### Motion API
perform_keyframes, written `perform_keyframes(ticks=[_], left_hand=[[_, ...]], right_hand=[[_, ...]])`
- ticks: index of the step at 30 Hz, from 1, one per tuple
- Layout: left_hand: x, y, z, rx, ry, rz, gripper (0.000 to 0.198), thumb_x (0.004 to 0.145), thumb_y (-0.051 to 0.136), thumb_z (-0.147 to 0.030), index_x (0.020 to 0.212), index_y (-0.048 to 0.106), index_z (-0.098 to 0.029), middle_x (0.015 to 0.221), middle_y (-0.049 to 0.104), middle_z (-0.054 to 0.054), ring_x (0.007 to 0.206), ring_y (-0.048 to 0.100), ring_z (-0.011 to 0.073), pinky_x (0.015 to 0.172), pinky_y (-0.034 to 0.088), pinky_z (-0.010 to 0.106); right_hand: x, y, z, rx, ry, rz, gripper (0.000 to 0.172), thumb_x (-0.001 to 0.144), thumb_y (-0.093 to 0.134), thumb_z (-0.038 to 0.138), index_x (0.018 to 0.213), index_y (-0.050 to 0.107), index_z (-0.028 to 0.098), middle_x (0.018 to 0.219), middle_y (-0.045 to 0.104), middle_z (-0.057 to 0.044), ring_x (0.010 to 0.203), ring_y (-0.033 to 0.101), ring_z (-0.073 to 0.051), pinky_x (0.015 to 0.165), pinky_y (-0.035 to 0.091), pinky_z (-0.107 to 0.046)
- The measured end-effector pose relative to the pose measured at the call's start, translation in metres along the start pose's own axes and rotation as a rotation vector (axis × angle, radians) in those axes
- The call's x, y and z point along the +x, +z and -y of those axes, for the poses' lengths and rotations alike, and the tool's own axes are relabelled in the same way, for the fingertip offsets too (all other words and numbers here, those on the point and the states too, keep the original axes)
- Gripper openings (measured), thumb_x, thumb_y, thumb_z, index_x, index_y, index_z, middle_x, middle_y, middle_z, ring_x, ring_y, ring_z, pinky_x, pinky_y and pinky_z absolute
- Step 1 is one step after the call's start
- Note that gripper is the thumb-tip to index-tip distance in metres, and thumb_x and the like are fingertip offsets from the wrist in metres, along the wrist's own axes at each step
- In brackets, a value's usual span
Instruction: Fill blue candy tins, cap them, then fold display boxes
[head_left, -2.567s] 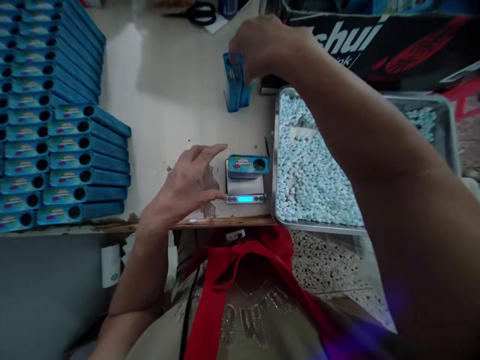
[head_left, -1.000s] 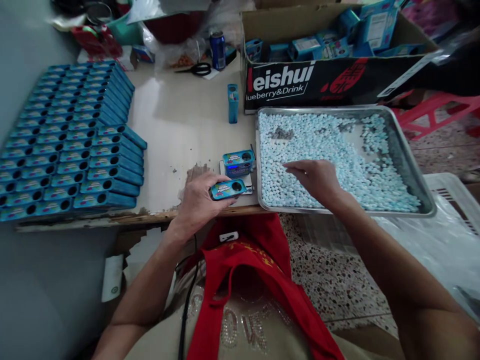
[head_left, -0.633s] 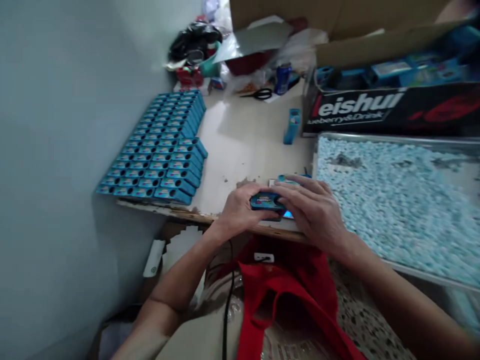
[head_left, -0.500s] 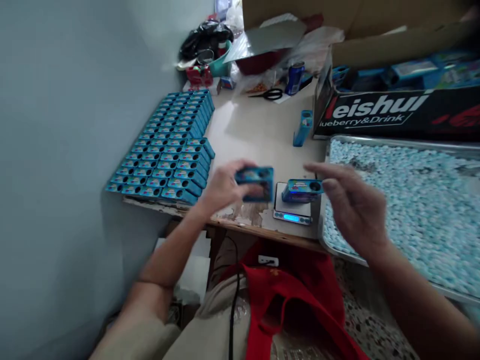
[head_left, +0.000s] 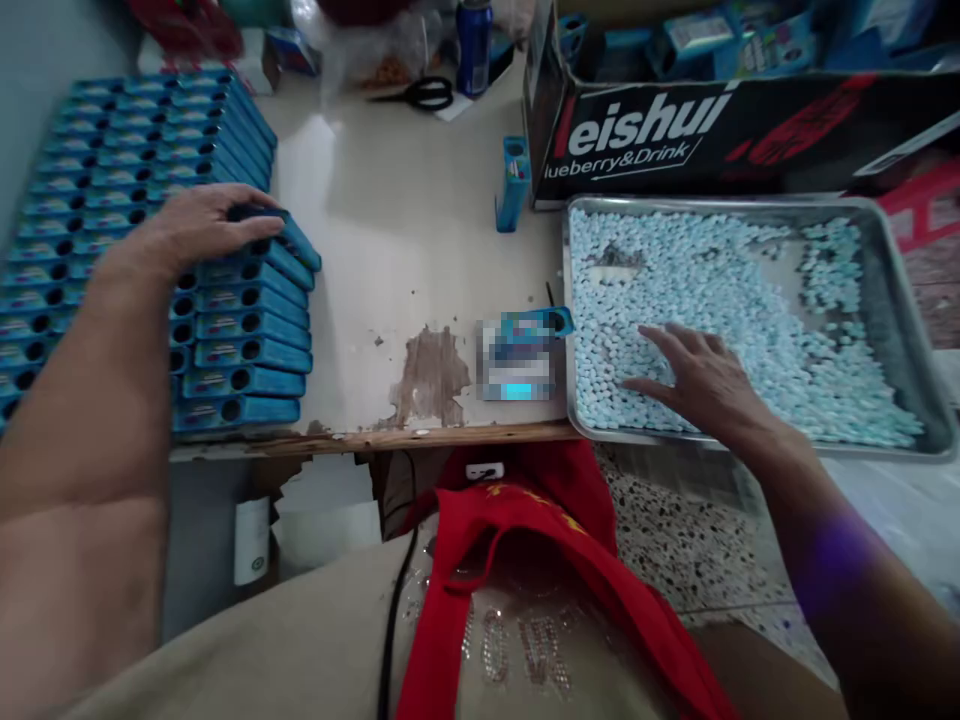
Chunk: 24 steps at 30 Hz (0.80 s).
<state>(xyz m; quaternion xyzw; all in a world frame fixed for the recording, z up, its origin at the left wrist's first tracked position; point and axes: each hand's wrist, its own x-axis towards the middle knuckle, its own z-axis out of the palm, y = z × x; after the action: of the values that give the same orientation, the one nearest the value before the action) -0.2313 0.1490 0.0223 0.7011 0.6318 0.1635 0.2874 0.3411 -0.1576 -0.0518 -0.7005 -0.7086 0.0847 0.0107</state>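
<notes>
My left hand [head_left: 202, 225] is closed on a small blue box [head_left: 296, 245] at the near-right row of the stacked blue boxes [head_left: 251, 325], its thumb and fingers over the box's top. My right hand [head_left: 694, 375] hovers over or touches the pale blue pellets [head_left: 765, 340] in a metal tray [head_left: 874, 215]; its fingers are spread and nothing shows in them. Left of the tray, another blue box [head_left: 536, 322] lies on a small digital scale [head_left: 517, 375] with a lit display. The scale area is pixelated, so its reading cannot be made out.
One blue box [head_left: 513, 185] stands upright beside a black carton [head_left: 660, 140] holding more blue boxes. Black scissors [head_left: 424, 95] and a blue can [head_left: 474, 48] are at the back. The table's worn wooden edge [head_left: 442, 437] runs along the front.
My left hand has carried its blue box left to the stacked rows. My right hand has moved from beside the scale to over the tray. The view has shifted right and closer.
</notes>
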Motion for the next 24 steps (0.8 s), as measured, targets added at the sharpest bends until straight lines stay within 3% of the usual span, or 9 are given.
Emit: perform_keyframes(ticks=[2,5,7,9,11,14,17,21,24], left_hand=[[-0.006,0.002,-0.004,0.126,-0.033,-0.015,0.070,0.062,0.096,-0.070,0.107,0.077,-0.020,0.117,0.076,-0.002,0.144,0.049,0.0334,0.138,0.015,0.061],[-0.022,0.007,-0.024,0.349,-0.043,-0.035,0.083,0.065,0.095,-0.067,0.124,0.073,-0.013,0.140,0.067,0.005,0.157,0.038,0.0456,0.134,0.011,0.073],[-0.043,0.011,-0.039,0.370,0.039,-0.015,0.087,0.062,0.098,-0.065,0.128,0.072,-0.016,0.141,0.066,0.004,0.160,0.035,0.0461,0.136,0.008,0.070],[-0.071,0.018,-0.051,0.282,0.148,0.020,0.084,0.057,0.100,-0.067,0.123,0.075,-0.022,0.136,0.070,0.001,0.160,0.037,0.0408,0.140,0.006,0.059],[-0.103,0.032,-0.062,0.194,0.244,0.026,0.079,0.058,0.098,-0.072,0.119,0.078,-0.027,0.134,0.072,0.001,0.156,0.044,0.0375,0.141,0.012,0.051],[-0.144,0.071,-0.080,0.140,0.326,-0.021,0.065,0.074,0.086,-0.073,0.122,0.079,-0.029,0.130,0.075,0.004,0.142,0.060,0.0372,0.134,0.031,0.053],[-0.166,0.126,-0.100,0.027,0.424,-0.017,0.047,0.091,0.077,-0.060,0.123,0.079,-0.027,0.124,0.078,0.006,0.119,0.073,0.0311,0.114,0.054,0.051],[-0.173,0.186,-0.116,-0.064,0.484,0.036,0.032,0.094,0.076,-0.039,0.122,0.079,-0.023,0.121,0.080,0.008,0.114,0.075,0.0277,0.106,0.059,0.045],[-0.173,0.202,-0.115,-0.130,0.457,0.050,0.032,0.090,0.080,-0.033,0.121,0.080,-0.024,0.120,0.081,0.007,0.113,0.076,0.0267,0.106,0.060,0.044]], right_hand=[[0.007,0.004,-0.003,-0.077,0.006,0.025,0.078,0.096,0.075,0.053,0.163,0.048,0.023,0.164,0.045,-0.036,0.139,0.050,-0.054,0.101,0.044,-0.060],[0.028,0.002,0.000,-0.150,-0.018,0.033,0.068,0.101,0.071,0.048,0.160,0.053,0.020,0.154,0.051,-0.037,0.130,0.055,-0.049,0.093,0.044,-0.052],[0.042,-0.003,0.005,-0.144,-0.042,0.065,0.055,0.102,0.068,0.039,0.151,0.060,0.015,0.140,0.059,-0.034,0.121,0.059,-0.044,0.087,0.043,-0.045],[0.050,-0.007,0.010,-0.084,-0.074,0.135,0.040,0.101,0.066,0.027,0.138,0.066,0.011,0.128,0.066,-0.029,0.108,0.063,-0.037,0.080,0.041,-0.040],[0.052,-0.008,0.013,0.001,-0.115,0.203,0.029,0.097,0.064,0.018,0.125,0.069,0.013,0.116,0.071,-0.022,0.094,0.063,-0.029,0.075,0.039,-0.037],[0.049,-0.005,0.012,0.204,-0.069,0.228,0.017,0.086,0.068,0.013,0.102,0.071,0.018,0.089,0.072,-0.009,0.077,0.059,-0.021,0.073,0.039,-0.034],[0.049,-0.007,0.009,0.567,0.088,0.244,0.001,0.084,0.068,0.022,0.084,0.067,0.022,0.072,0.064,-0.002,0.066,0.053,-0.016,0.065,0.041,-0.031],[0.062,-0.026,0.010,0.893,0.212,0.308,0.025,0.088,0.068,0.047,0.080,0.065,0.024,0.071,0.066,-0.002,0.058,0.053,-0.014,0.056,0.044,-0.029],[0.075,-0.043,0.015,0.907,0.204,0.287,0.029,0.094,0.064,0.052,0.083,0.067,0.025,0.080,0.072,-0.006,0.065,0.063,-0.017,0.059,0.052,-0.031]])
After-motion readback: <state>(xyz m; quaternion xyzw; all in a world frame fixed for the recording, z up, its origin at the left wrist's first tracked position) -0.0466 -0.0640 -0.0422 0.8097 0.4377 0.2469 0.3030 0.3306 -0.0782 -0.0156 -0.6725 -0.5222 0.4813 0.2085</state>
